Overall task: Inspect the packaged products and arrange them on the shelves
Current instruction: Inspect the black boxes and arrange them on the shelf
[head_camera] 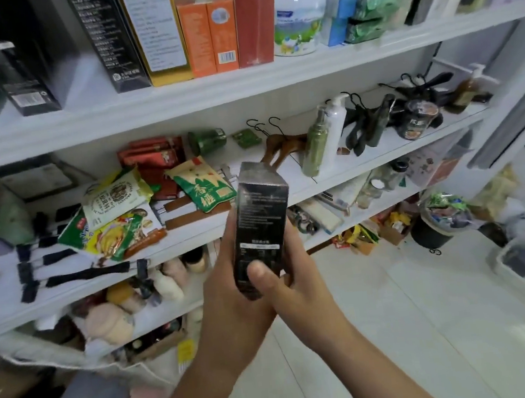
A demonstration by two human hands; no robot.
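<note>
A tall black box with small white print stands upright in front of the white shelves, held by both hands. My left hand wraps its lower left side from behind. My right hand grips the bottom right, the thumb pressed on the printed face. On the top shelf stand other boxes in a row: black boxes, a gold-edged box, two orange boxes and a red box, beside a white jar.
The middle shelf holds loose snack packets, red packets, wooden hangers, pump bottles and a cup. Lower shelves carry plush items and clutter. A black bin and bags sit on the tiled floor at right.
</note>
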